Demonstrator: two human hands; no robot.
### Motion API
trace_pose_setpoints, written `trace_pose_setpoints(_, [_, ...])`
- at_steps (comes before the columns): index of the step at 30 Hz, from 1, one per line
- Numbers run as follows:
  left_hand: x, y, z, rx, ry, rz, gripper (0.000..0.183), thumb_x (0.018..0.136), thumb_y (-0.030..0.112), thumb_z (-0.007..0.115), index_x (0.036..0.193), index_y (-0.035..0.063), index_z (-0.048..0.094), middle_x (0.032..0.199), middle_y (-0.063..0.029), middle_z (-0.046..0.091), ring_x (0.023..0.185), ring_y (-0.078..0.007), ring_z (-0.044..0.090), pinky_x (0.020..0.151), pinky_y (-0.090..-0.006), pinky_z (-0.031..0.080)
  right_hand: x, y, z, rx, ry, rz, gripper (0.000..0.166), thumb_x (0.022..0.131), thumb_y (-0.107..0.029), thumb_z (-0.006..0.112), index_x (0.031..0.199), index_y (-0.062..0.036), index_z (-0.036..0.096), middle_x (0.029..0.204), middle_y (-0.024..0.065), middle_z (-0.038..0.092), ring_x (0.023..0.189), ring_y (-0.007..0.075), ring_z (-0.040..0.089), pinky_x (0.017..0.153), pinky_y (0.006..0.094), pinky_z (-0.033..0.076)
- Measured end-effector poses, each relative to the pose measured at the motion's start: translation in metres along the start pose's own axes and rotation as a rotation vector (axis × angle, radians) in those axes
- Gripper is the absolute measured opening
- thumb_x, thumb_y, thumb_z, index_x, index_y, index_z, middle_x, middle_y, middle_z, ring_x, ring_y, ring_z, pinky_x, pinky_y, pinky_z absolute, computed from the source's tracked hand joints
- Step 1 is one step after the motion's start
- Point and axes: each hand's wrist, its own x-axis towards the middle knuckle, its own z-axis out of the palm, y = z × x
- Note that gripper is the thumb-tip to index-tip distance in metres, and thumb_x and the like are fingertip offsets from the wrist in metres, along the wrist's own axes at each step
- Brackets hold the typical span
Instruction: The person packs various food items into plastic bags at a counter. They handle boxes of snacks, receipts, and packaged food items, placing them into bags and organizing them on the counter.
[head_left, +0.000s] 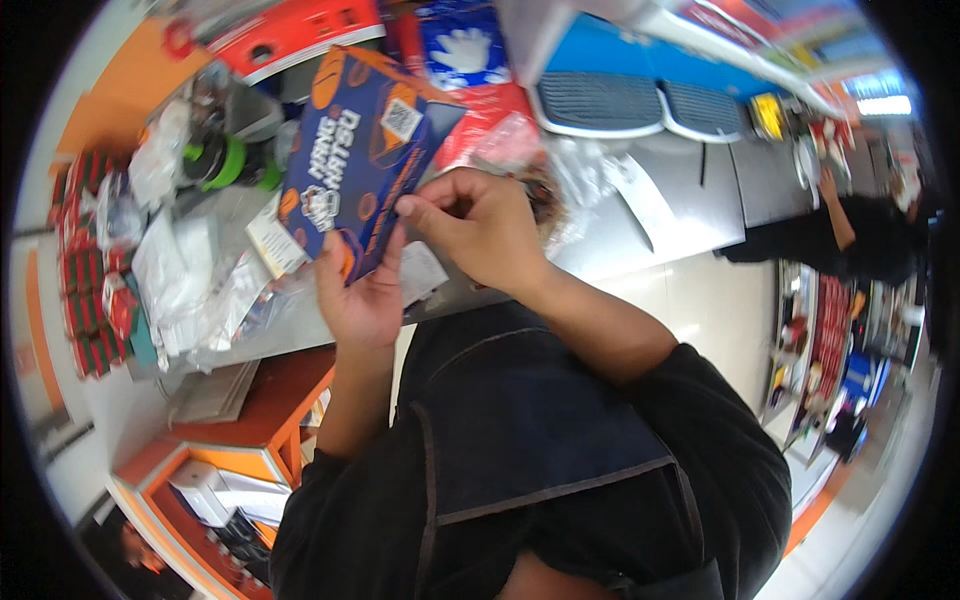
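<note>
A dark blue and orange printed cardboard box (349, 161) is held up, tilted, above the metal counter. It bears writing and a printed code. My left hand (364, 300) grips its lower end, thumb on the front face and fingers along the far side. At the box's right edge, the thumb and forefinger of my right hand (487, 225) pinch together against the cardboard. A printed paper slip (276, 241) sticks out past the box's left edge; whether it is attached cannot be seen. Another white paper (422, 274) lies on the counter between my hands.
Clear plastic bags (180, 285) and a black and green bottle (217, 161) crowd the left side. Red and green packs (86, 300) are stacked beyond. Dark ribbed trays (600, 101) stand at the back, near a paper strip (641, 199). A co-worker (847, 232) stands far right.
</note>
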Motion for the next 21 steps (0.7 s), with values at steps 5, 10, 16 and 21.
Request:
trace_pose_setpoints(5, [-0.031,-0.051,0.026,-0.107,-0.117,-0.406,0.05,0.104,0.034,0.049,0.14,-0.0004,0.048,0.136,-0.02,0.059,0.118,-0.0377,0.063,0.1,-0.0467,0.057,-0.022,0.02,-0.104,-0.194,-0.019,-0.138,0.052,0.072,-0.023,0.092,0.105,0.0014,0.06,0.079,0.0118,0.071,0.073,0.0153,0.069,0.063,0.0297,0.052])
trace_pose_setpoints(10, [-0.077,-0.138,0.006,0.232,-0.16,-0.715,0.053,0.1,0.028,0.056,0.143,0.0011,0.043,0.133,-0.0183,0.06,0.117,-0.033,0.065,0.096,-0.049,0.058,-0.036,0.155,-0.244,-0.479,0.414,-0.182,0.045,0.087,-0.027,0.074,0.121,-0.0033,0.057,0.109,0.0193,0.061,0.103,0.0383,0.06,0.089,0.0429,0.048])
trace_pose_setpoints(16, [-0.057,-0.266,-0.003,0.767,-0.195,-0.716,0.059,0.094,0.015,0.068,0.145,0.0042,0.041,0.131,-0.0111,0.058,0.115,-0.0235,0.063,0.095,-0.0406,0.056,-0.079,0.211,-0.397,-0.928,0.323,0.337,0.068,0.081,-0.043,0.08,0.13,-0.0012,0.059,0.117,0.0193,0.066,0.112,0.0366,0.062,0.094,0.0503,0.048])
trace_pose_setpoints(21, [-0.01,-0.336,0.005,0.934,-0.204,-0.695,0.063,0.093,0.019,0.071,0.146,0.0016,0.041,0.132,-0.012,0.059,0.114,-0.0228,0.063,0.092,-0.0376,0.057,-0.091,0.144,-0.447,-0.311,0.313,0.212,0.038,0.092,-0.028,0.073,0.112,0.0035,0.068,0.1,0.0182,0.074,0.088,0.0256,0.071,0.08,0.0369,0.055])
